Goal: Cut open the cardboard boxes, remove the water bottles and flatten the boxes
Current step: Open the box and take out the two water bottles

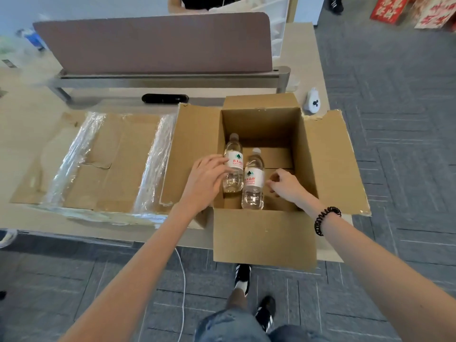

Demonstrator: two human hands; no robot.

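Observation:
An open cardboard box (264, 233) stands at the table's front edge with its flaps folded out. Inside it two clear water bottles stand upright with white labels: one on the left (234, 149) and one nearer me (253, 183). My left hand (204, 181) reaches into the box over its left wall, and its straight fingers touch the left bottle's label. Just right of the nearer bottle, my right hand (287, 185) is inside the box with loosely curled fingers, holding nothing. To the left, a flattened cardboard box (111, 164) with strips of clear tape lies on the table.
A brown desk divider (153, 43) runs along the back of the table. A black oblong device (164, 98) and a small white object (313, 101) lie behind the box. Another person (197, 2) is beyond the divider. A white cable (183, 292) hangs below the table edge.

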